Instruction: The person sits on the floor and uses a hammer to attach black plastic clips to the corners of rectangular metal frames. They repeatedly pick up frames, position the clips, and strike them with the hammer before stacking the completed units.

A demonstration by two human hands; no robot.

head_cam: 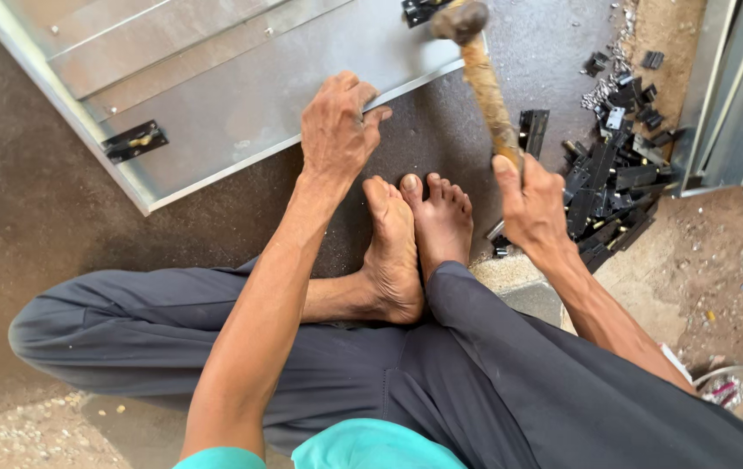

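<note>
Broad, flat galvanised sheet-metal panel (241, 95) with folded ribs, under and beyond left hand (336, 130), whose fingers curl clamped over its near straight edge. Bare dark floor (33, 200) left of that hand. Right hand (532, 204) wrapped tight round rough wooden hammer (484, 78), rusty head raised above. Heap of small black hinges (610, 187) just right.

One hammer (484, 82) with a wooden handle is in view, and one large grey sheet-metal panel (241, 95) lies on the floor. Two black hinges show on that panel, one near its left edge (134, 142) and one at the top under the hammer head (419, 10). The black hinges in the heap (610, 187) at the right are too many and too tangled to count, and two bare feet (419, 239) rest between the panel and the heap.
</note>
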